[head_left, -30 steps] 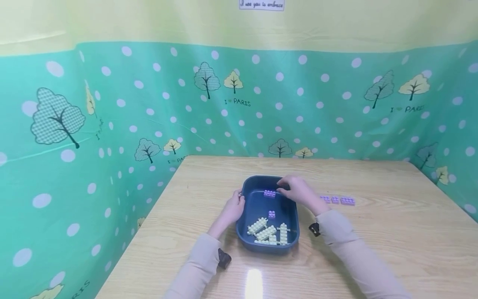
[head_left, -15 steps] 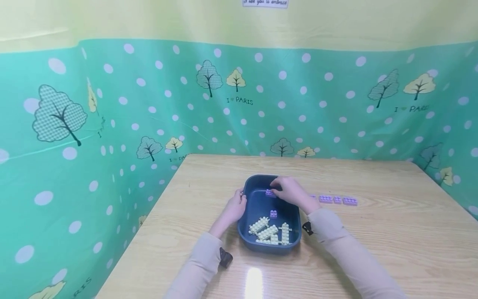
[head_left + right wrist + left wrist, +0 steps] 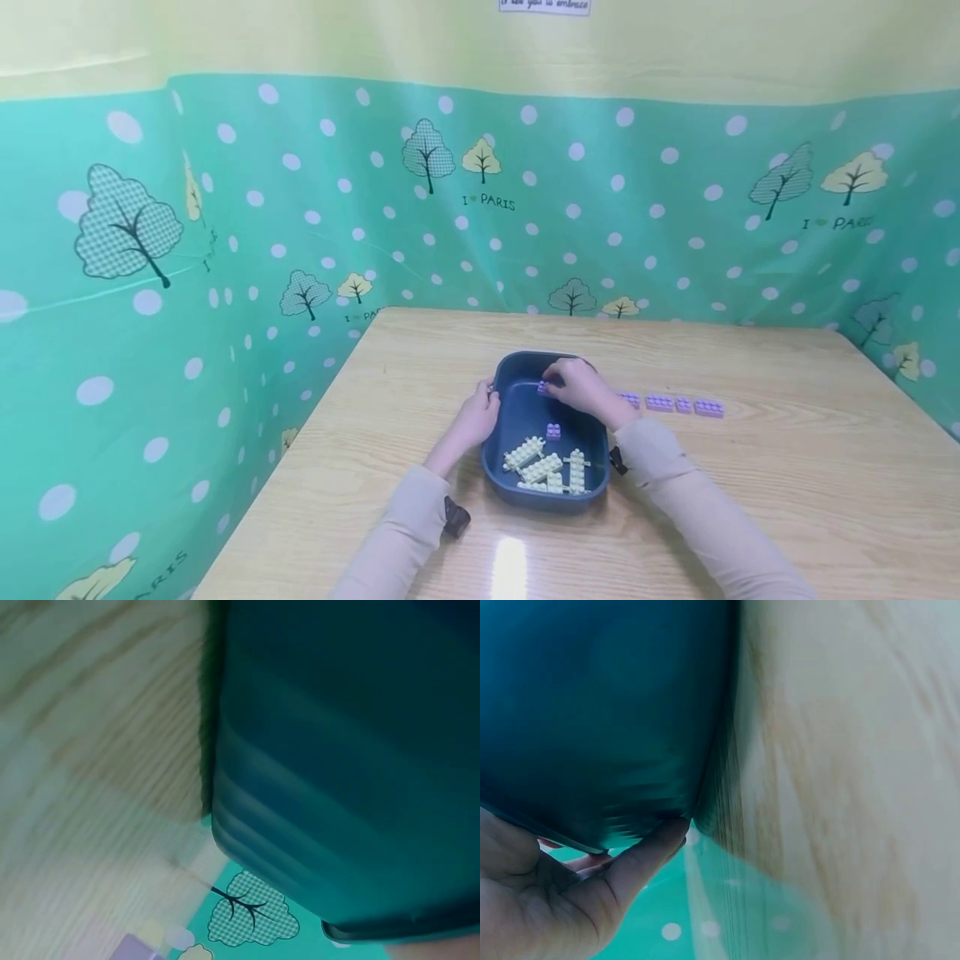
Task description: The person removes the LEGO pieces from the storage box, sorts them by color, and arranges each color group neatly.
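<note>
A dark blue plastic bin (image 3: 542, 500) stands on the table. My left hand (image 3: 478, 414) grips its left side near the far corner; in the left wrist view the thumb (image 3: 641, 866) presses the outer wall. My right hand (image 3: 581, 388) reaches over the far right rim and pinches a purple building brick (image 3: 542, 387) near the bin's far end, its fingers covering part of it. A smaller purple brick (image 3: 553, 431) lies mid-bin. Several cream studded pieces (image 3: 542, 468) are heaped at the near end. The right wrist view shows mostly the bin's outer wall (image 3: 337, 772).
To the right of the bin, several purple bricks (image 3: 659, 403) lie in a row on the wooden table (image 3: 787, 467). A green polka-dot curtain (image 3: 420, 250) with printed trees hangs behind the table and along its left side.
My right hand has moved left and down into the bin, its fingers closing over the far purple brick. The left hand keeps its grip on the bin. The head view has shifted slightly.
</note>
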Demonstrator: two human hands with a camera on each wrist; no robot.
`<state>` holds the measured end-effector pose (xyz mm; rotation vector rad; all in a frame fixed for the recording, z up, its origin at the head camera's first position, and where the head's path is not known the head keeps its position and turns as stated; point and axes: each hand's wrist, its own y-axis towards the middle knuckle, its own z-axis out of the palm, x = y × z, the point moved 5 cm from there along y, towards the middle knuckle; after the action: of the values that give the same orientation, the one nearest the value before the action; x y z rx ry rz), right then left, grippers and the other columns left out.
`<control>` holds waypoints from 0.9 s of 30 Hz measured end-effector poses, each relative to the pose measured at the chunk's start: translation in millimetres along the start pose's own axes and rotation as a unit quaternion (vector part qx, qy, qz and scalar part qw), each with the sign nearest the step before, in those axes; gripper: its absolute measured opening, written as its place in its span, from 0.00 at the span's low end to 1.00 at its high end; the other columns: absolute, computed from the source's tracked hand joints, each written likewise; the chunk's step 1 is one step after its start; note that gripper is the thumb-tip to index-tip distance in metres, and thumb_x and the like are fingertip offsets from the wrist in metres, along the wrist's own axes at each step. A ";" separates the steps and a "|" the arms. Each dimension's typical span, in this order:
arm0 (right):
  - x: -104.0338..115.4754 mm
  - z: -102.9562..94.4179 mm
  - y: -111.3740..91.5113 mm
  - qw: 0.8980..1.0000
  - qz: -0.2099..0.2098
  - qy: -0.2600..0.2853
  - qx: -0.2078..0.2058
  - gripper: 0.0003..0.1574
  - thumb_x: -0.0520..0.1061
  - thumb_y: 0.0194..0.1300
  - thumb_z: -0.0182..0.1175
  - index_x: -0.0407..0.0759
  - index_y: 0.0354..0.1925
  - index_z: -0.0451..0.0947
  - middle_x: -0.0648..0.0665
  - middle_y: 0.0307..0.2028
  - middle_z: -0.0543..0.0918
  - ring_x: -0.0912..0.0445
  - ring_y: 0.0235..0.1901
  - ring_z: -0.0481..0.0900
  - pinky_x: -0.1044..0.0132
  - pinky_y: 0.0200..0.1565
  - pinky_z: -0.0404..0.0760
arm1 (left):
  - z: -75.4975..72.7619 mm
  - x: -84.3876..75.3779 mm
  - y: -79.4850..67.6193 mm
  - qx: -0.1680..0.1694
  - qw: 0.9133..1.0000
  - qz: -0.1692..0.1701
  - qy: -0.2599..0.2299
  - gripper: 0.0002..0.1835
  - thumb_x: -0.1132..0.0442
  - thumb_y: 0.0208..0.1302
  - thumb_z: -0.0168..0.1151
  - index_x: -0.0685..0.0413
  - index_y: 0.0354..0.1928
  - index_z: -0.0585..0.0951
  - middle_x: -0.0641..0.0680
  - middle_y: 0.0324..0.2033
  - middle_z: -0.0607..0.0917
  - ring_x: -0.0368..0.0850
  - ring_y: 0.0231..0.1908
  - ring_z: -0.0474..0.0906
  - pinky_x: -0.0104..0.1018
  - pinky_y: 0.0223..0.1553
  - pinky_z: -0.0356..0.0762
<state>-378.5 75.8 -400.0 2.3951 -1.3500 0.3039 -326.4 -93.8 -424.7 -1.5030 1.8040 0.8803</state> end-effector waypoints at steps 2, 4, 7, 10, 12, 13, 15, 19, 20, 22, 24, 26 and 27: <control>1.1 0.1 -0.5 1.000 -0.001 -0.008 -0.004 0.13 0.41 0.58 0.64 0.37 0.41 0.83 0.40 0.39 0.85 0.48 0.43 0.81 0.55 0.49 0.80 | 0.5 -0.1 0.0 0.001 1.000 -0.001 -0.001 0.23 0.64 0.73 0.37 0.68 0.65 0.60 0.71 0.56 0.74 0.64 0.56 0.73 0.53 0.55 0.75; 1.3 0.6 -1.0 1.000 -0.002 -0.012 -0.003 0.12 0.41 0.58 0.63 0.37 0.41 0.83 0.41 0.38 0.85 0.49 0.42 0.81 0.55 0.48 0.80 | 0.7 0.0 0.6 0.001 1.000 -0.001 0.000 0.23 0.64 0.73 0.37 0.69 0.65 0.60 0.71 0.57 0.74 0.64 0.56 0.73 0.53 0.55 0.74; 1.2 2.1 -1.4 1.000 0.001 -0.011 0.002 0.12 0.42 0.59 0.63 0.37 0.41 0.83 0.41 0.38 0.84 0.50 0.41 0.81 0.55 0.48 0.81 | 1.0 -0.5 0.5 0.002 1.000 -0.001 0.000 0.23 0.64 0.73 0.37 0.68 0.65 0.60 0.71 0.57 0.74 0.63 0.57 0.73 0.53 0.56 0.74; 0.0 3.2 -0.9 1.000 0.005 -0.009 0.004 0.12 0.42 0.59 0.63 0.37 0.41 0.83 0.41 0.37 0.84 0.50 0.41 0.81 0.56 0.47 0.81 | 0.4 -0.8 1.1 0.002 1.000 0.000 -0.001 0.23 0.64 0.73 0.37 0.69 0.65 0.60 0.71 0.57 0.74 0.64 0.56 0.73 0.53 0.55 0.75; -0.4 3.4 -1.0 1.000 0.009 -0.013 0.002 0.12 0.42 0.59 0.63 0.37 0.41 0.83 0.41 0.37 0.84 0.50 0.41 0.81 0.56 0.47 0.81 | 0.1 -1.2 1.3 0.001 1.000 0.000 -0.002 0.23 0.64 0.73 0.37 0.69 0.65 0.60 0.71 0.56 0.74 0.64 0.56 0.73 0.53 0.55 0.75; -0.6 3.4 -0.9 1.000 0.010 -0.016 0.001 0.12 0.42 0.59 0.63 0.37 0.41 0.83 0.41 0.37 0.84 0.50 0.41 0.81 0.56 0.46 0.81 | -0.1 -1.1 1.5 0.001 1.000 0.000 -0.001 0.23 0.64 0.73 0.37 0.69 0.65 0.60 0.71 0.56 0.74 0.64 0.56 0.73 0.53 0.55 0.75; -1.1 3.3 -0.6 1.000 0.017 -0.019 0.002 0.12 0.42 0.59 0.63 0.37 0.41 0.83 0.41 0.37 0.84 0.51 0.40 0.81 0.57 0.46 0.81 | 0.2 -0.9 1.7 0.002 1.000 -0.002 -0.001 0.23 0.64 0.73 0.37 0.69 0.66 0.60 0.71 0.56 0.74 0.64 0.56 0.73 0.52 0.55 0.75; -1.2 3.8 -0.8 0.999 0.029 -0.032 0.004 0.13 0.43 0.59 0.63 0.37 0.41 0.83 0.41 0.37 0.83 0.51 0.38 0.81 0.57 0.44 0.82 | 0.9 -0.6 2.1 0.001 1.000 -0.005 -0.001 0.24 0.63 0.73 0.37 0.68 0.66 0.60 0.71 0.56 0.75 0.63 0.56 0.73 0.52 0.55 0.75; -1.3 4.4 -0.9 0.999 0.033 -0.035 0.005 0.13 0.43 0.59 0.63 0.36 0.41 0.83 0.41 0.37 0.83 0.51 0.38 0.80 0.57 0.44 0.82 | 0.9 -0.5 2.3 0.001 1.000 -0.006 -0.002 0.24 0.63 0.73 0.37 0.68 0.66 0.60 0.71 0.56 0.75 0.63 0.56 0.73 0.52 0.55 0.74; -1.3 5.8 -1.2 0.998 0.032 -0.048 0.005 0.13 0.43 0.59 0.63 0.36 0.40 0.83 0.41 0.36 0.83 0.51 0.37 0.80 0.58 0.44 0.81 | 0.4 -0.3 2.6 -0.001 1.000 -0.007 -0.001 0.24 0.63 0.73 0.37 0.69 0.66 0.60 0.71 0.56 0.75 0.64 0.55 0.74 0.52 0.55 0.74; -0.9 7.3 -1.8 0.998 0.032 -0.059 0.006 0.13 0.43 0.59 0.63 0.36 0.40 0.83 0.42 0.35 0.82 0.52 0.37 0.79 0.58 0.43 0.81 | 0.0 0.0 2.4 -0.003 1.000 -0.008 -0.001 0.23 0.63 0.73 0.37 0.69 0.65 0.60 0.71 0.55 0.75 0.64 0.55 0.74 0.53 0.55 0.75; 0.2 8.2 -2.5 0.997 0.025 -0.072 0.004 0.12 0.42 0.59 0.63 0.36 0.40 0.83 0.43 0.34 0.81 0.53 0.35 0.79 0.59 0.41 0.81 | -0.2 0.2 2.0 -0.003 1.000 -0.009 -0.001 0.23 0.63 0.73 0.37 0.69 0.65 0.60 0.71 0.55 0.75 0.64 0.55 0.74 0.53 0.55 0.75; 0.9 8.6 -2.9 0.997 0.022 -0.074 0.006 0.12 0.42 0.59 0.63 0.36 0.40 0.83 0.43 0.34 0.81 0.53 0.35 0.78 0.59 0.41 0.81 | -0.2 0.4 1.6 -0.003 1.000 -0.010 0.000 0.23 0.63 0.73 0.37 0.69 0.65 0.60 0.71 0.55 0.75 0.64 0.55 0.74 0.53 0.55 0.75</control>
<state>-375.5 72.8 -408.1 2.4418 -1.4707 0.1493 -328.0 -93.9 -424.7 -1.5206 1.7852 0.8766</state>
